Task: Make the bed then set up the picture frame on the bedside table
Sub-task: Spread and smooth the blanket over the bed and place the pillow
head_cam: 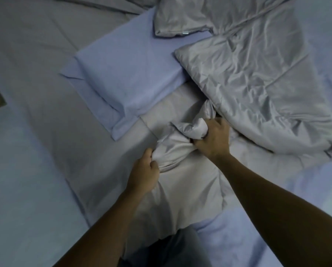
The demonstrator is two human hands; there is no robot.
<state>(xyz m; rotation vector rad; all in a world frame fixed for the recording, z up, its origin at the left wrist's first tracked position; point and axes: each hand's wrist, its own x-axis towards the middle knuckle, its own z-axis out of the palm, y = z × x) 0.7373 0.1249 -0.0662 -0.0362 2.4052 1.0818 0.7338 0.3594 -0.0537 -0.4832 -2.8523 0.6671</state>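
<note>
Duvet (257,83) in crumpled grey, heaped over the right half of the grey-sheeted bed (36,54), its near part rucked and folded back on itself. At mid-bed, a bunched corner of that duvet, gripped from both sides. Left hand (145,170): fingers curled tight into the lower-left edge of the bunch, pinching a fold of cloth. Right hand (213,139): fingers wrapped round a twisted knot of the same fabric, just beside the duvet's folded edge. Hands near each other, a short gathered stretch of cloth between them, both forearms reaching in from the bottom of the view. Blue pillow (134,74) flat and skewed on the bed, just beyond and left of the bunch. Grey pillow (182,18) further up, overlapping the blue pillow's far corner and touching the duvet's upper edge.
</note>
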